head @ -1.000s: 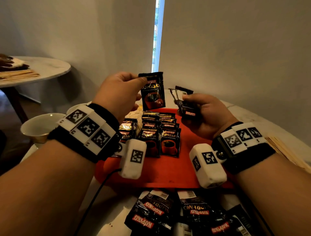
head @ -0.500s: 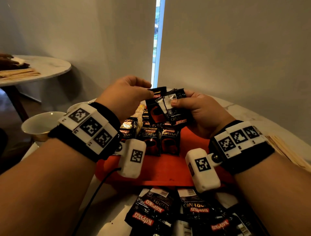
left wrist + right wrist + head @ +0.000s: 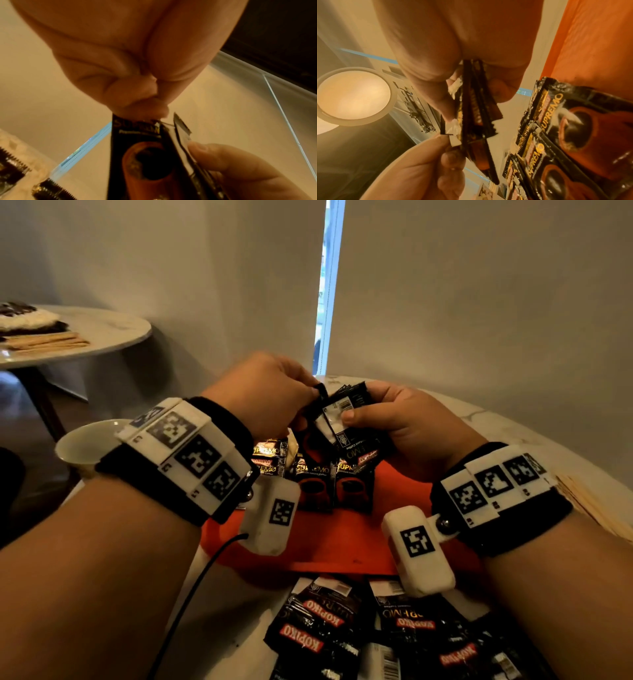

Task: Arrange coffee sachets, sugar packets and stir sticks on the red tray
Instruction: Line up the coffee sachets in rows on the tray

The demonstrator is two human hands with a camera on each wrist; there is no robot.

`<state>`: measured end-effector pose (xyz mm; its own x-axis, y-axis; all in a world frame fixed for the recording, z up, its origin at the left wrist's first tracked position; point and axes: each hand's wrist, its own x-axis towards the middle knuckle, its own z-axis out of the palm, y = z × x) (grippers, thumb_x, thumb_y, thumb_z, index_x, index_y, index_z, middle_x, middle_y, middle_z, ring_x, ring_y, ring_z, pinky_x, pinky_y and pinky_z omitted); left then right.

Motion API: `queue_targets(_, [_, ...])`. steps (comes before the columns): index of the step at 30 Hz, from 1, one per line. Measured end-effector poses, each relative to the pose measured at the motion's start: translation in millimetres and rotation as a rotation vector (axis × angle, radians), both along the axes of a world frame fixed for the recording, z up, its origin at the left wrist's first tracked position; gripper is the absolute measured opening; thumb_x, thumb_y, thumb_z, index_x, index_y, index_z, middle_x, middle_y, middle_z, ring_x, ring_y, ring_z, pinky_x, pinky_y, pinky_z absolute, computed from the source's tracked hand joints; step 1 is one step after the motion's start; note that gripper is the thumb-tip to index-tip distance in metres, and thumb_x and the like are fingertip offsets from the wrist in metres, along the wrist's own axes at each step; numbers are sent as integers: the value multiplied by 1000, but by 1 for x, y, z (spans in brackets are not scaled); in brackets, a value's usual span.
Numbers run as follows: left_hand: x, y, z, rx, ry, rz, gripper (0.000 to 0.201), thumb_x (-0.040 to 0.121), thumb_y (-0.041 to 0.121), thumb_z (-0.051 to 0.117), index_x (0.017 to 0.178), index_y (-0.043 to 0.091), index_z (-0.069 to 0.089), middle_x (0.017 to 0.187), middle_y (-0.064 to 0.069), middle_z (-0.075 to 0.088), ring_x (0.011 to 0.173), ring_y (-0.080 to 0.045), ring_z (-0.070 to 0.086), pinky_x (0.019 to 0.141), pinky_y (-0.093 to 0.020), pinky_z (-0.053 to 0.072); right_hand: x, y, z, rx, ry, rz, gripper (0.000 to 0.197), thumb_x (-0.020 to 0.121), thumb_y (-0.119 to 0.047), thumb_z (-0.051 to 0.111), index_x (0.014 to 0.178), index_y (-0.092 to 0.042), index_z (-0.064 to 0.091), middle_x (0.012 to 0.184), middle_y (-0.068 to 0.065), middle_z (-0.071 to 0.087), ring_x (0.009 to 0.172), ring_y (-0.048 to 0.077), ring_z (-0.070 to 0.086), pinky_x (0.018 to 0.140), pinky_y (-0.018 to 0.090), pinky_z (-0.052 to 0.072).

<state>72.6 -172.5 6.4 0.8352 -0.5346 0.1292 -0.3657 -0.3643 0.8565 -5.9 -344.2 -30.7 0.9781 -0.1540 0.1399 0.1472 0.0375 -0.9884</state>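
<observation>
Black coffee sachets (image 3: 337, 422) pinched from both sides by left hand (image 3: 263, 392) and right hand (image 3: 404, 422) fingers, above red tray (image 3: 342, 549).

The sachets (image 3: 337, 436) you pinch are glossy black foil-like film with serrated edges and a matt white paper-like patch on the back. Those lying on the tray (image 3: 329, 549) shine the same way; the tray itself looks like smooth matt red plastic. Your table (image 3: 507, 422) has a polished marble-like top. The stir sticks (image 3: 589, 501) at the right look like pale bare wood. The cup (image 3: 82, 446) at the left is glazed and glossy.
</observation>
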Motion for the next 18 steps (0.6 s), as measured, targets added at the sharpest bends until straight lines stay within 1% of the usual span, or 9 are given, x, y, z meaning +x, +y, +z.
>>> queue_targets(3, [3, 1, 1, 2, -22, 19, 12, 98, 20, 59, 94, 22, 70, 72, 0, 63, 53, -8, 53, 42, -17, 39, -1, -12, 2, 42, 10, -54, 36, 85, 4, 60, 121, 7, 62, 93, 17, 71, 77, 27, 70, 68, 37, 58])
queue_targets(4, [4, 2, 2, 0, -23, 28, 12, 98, 21, 59, 93, 22, 69, 72, 0, 62, 55, -10, 51, 42, -18, 38, 0, -21, 1, 69, 11, -124, 36, 87, 2, 60, 122, 6, 61, 91, 16, 71, 73, 26, 70, 62, 35, 58])
queue_targets(6, [7, 6, 6, -17, -27, 47, 14, 97, 20, 60, 86, 23, 68, 70, -2, 60, 55, -12, 48, 42, -19, 34, 3, -39, -4, 159, 43, -297, 34, 88, -4, 62, 121, 6, 60, 90, 14, 70, 71, 24, 69, 57, 32, 56])
queue_targets(9, [11, 14, 13, -60, -2, 70, 18, 96, 18, 61, 79, 24, 66, 69, -5, 58, 53, -15, 47, 41, -20, 33, 4, -61, -18, 324, 205, -482, 11, 95, -11, 58, 101, -3, 63, 82, 12, 69, 60, 22, 67, 51, 27, 55])
queue_targets(10, [12, 16, 16, -63, 10, 74, 19, 95, 18, 62, 78, 24, 66, 73, -8, 60, 54, -17, 48, 44, -22, 34, 4, -67, -25, 340, 260, -515, 9, 96, -12, 57, 98, -6, 63, 84, 13, 70, 59, 23, 68, 52, 30, 56])
queue_targets(11, [13, 19, 19, -52, 16, 80, 18, 95, 18, 63, 78, 24, 66, 76, -10, 61, 56, -18, 50, 48, -25, 35, 6, -70, -31, 314, 296, -536, 7, 96, -11, 57, 98, -8, 63, 88, 16, 71, 62, 24, 69, 58, 34, 58])
queue_targets(14, [16, 25, 24, 102, -21, 97, 9, 94, 19, 66, 86, 20, 70, 78, -10, 64, 63, -20, 56, 52, -27, 41, 13, -77, -42, 174, 306, -576, 14, 95, -9, 61, 104, -19, 64, 109, 19, 71, 85, 29, 73, 85, 47, 58])
queue_targets(16, [14, 26, 24, 247, -44, 86, 6, 93, 21, 66, 91, 21, 72, 74, -6, 66, 61, -17, 58, 47, -24, 42, 14, -76, -42, 127, 306, -578, 22, 94, -10, 63, 113, -20, 66, 110, 17, 72, 93, 30, 74, 88, 49, 58])
queue_targets(18, [11, 25, 20, 376, -43, 58, 8, 93, 20, 66, 92, 21, 73, 72, -2, 68, 58, -13, 60, 40, -20, 40, 14, -74, -43, 171, 320, -578, 23, 95, -9, 62, 115, -16, 68, 105, 17, 74, 90, 31, 75, 81, 47, 61])
